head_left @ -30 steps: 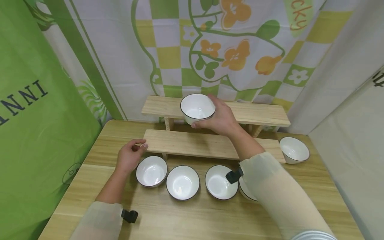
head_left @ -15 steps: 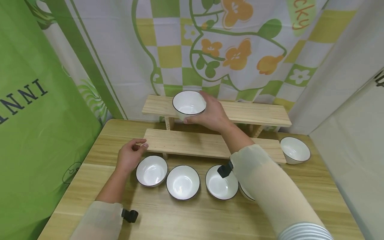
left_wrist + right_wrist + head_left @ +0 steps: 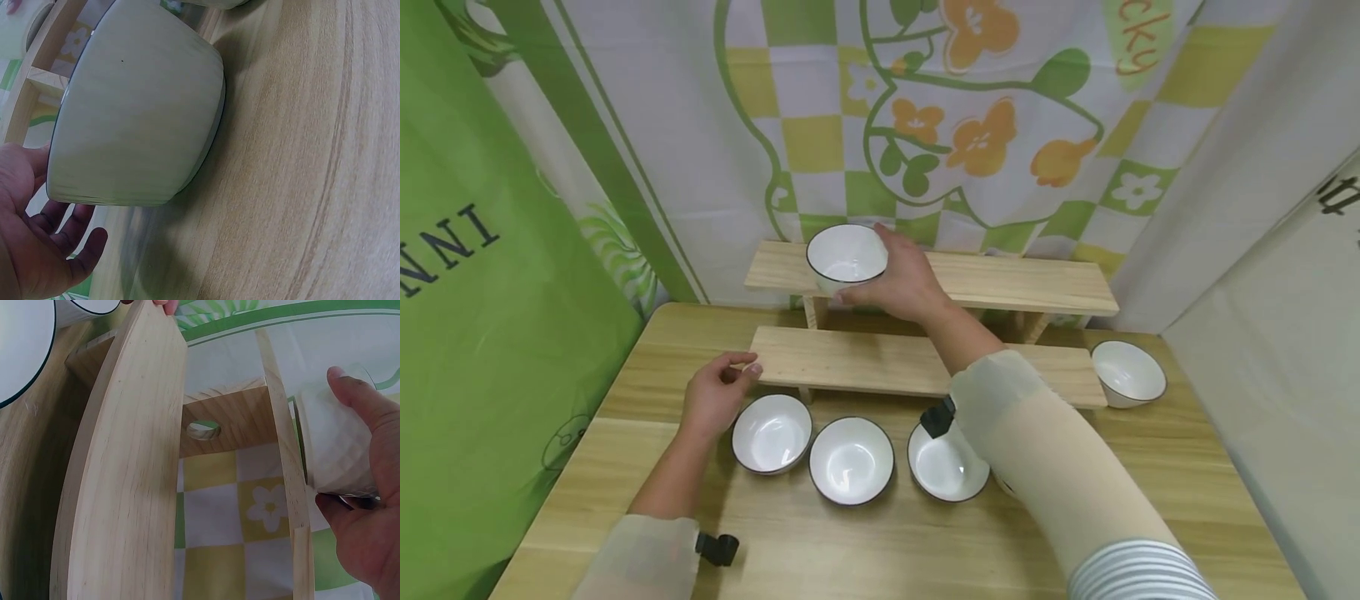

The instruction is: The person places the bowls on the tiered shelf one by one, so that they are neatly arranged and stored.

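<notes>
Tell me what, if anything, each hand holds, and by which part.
The right hand grips a white bowl by its outer right wall. The left hand touches the lower shelf at its left end; whether it grips is unclear.

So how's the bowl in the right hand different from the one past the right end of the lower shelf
The held bowl is in the grip of the right hand; the far-right bowl is not held. The held bowl is up by the upper shelf, contact unclear, while the far-right bowl sits on the table. Both are white, dark-rimmed and open upward.
</notes>
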`<action>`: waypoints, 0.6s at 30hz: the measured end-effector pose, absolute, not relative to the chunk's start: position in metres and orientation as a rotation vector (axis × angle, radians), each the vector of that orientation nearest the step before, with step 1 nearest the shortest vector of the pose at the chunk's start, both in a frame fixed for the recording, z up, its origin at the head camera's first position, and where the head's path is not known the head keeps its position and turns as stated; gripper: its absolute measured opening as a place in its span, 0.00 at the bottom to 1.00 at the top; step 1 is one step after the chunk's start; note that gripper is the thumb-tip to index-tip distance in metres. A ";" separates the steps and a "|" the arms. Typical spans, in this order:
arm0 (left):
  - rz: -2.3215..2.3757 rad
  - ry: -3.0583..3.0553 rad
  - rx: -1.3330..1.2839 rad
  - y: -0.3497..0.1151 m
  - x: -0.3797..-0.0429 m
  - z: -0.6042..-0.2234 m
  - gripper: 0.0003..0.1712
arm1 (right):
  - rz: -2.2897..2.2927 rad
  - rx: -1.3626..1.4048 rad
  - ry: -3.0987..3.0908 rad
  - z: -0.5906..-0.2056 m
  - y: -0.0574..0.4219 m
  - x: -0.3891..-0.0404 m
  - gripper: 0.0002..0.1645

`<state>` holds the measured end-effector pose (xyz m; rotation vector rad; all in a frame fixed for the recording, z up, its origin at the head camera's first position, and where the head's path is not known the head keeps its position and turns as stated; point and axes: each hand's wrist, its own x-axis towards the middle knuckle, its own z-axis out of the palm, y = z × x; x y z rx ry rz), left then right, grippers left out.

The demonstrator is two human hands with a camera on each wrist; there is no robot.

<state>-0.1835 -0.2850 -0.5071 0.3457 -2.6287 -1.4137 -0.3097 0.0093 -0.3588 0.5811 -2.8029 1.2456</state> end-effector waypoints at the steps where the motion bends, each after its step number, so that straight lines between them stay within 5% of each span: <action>1: -1.413 -2.630 0.351 -0.285 -0.183 -0.507 0.21 | 1.250 0.579 -2.801 -0.359 0.008 -0.310 0.78; 18: -1.398 -2.626 0.377 -0.283 -0.182 -0.505 0.19 | 1.297 0.534 -2.782 -0.366 -0.012 -0.315 0.76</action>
